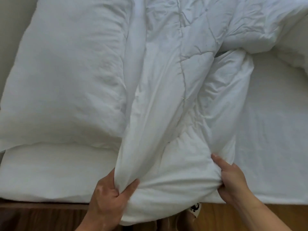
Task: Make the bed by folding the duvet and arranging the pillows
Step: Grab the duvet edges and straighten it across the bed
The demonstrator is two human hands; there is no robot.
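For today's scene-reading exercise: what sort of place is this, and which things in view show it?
Most likely a bedroom: a white pillow lies on a sheeted mattress, a crumpled duvet sprawls across it, and wood flooring shows beyond the bed's edge.

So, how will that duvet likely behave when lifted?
Probably floppy: the duvet bunches into deep folds where the left hand and right hand grip it. Likely light for its bulk, given puffy quilting. Could drag, as most lies on the bed.

Home bedroom: white-sheeted bed, pillow, wooden floor.
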